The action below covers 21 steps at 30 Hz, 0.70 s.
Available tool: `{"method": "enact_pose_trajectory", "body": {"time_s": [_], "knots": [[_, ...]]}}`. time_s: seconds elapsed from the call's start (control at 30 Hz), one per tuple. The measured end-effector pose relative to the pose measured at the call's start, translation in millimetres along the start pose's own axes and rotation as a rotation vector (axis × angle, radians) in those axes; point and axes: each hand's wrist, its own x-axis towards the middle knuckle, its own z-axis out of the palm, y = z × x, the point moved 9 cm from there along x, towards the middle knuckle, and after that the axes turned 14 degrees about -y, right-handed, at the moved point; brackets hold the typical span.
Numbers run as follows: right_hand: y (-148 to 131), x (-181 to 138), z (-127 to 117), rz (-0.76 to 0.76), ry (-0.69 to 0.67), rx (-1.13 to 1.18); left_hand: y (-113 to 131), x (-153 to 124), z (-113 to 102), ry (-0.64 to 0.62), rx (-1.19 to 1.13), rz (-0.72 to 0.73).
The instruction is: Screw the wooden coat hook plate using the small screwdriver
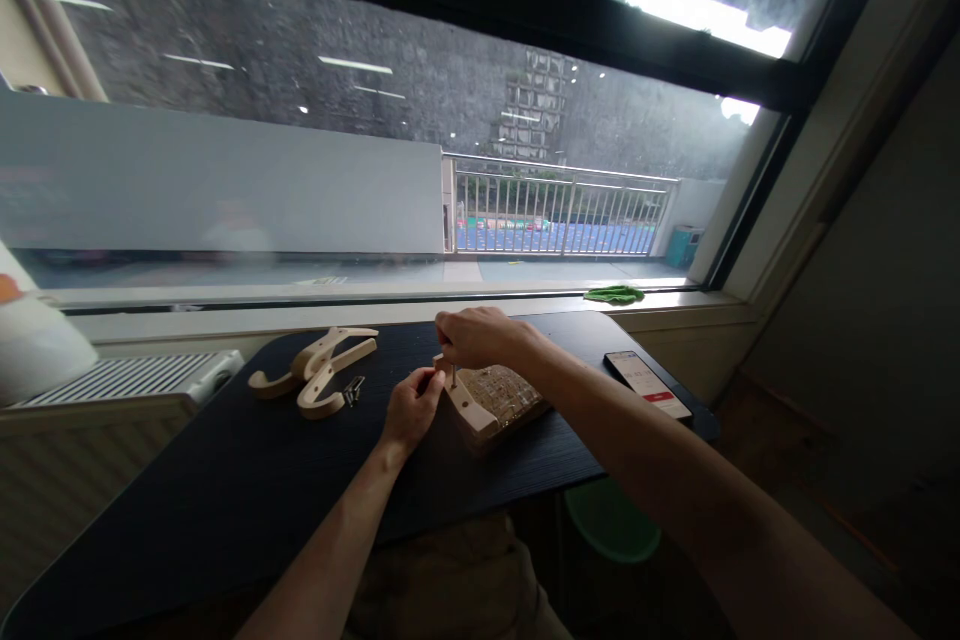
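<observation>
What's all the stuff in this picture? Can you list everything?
curved wooden pieces: at least two, pale wood, on the table left of the hands
screws: a few, dark, beside the curved wooden pieces
woven wooden piece: one, tan, on the table at the hands
small peg: one, pale wood, standing in the woven wooden piece
phone: one, black with its screen lit, at the table's right edge
green thing: one, on the windowsill, kind unclear
radiator: one, white, left, below the sill
green stool: one, under the table
table: one, black, by the window
left hand: one, gripping the woven wooden piece's end
right hand: one, pinching the small peg's top
</observation>
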Motion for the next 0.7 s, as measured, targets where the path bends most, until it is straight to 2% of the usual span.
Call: {"method": "enact_pose_trajectory", "body": {"time_s": [0.23,0.7], "knots": [[1.3,-1.4,-2.4,0.024,-0.032,0.026,3.6,-0.6,-0.8,0.002,0.002,0.009],[10.8,2.9,-3.0,0.108,0.0,0.009,1.4,0.3,0.2,-0.007,0.008,0.007]]}}
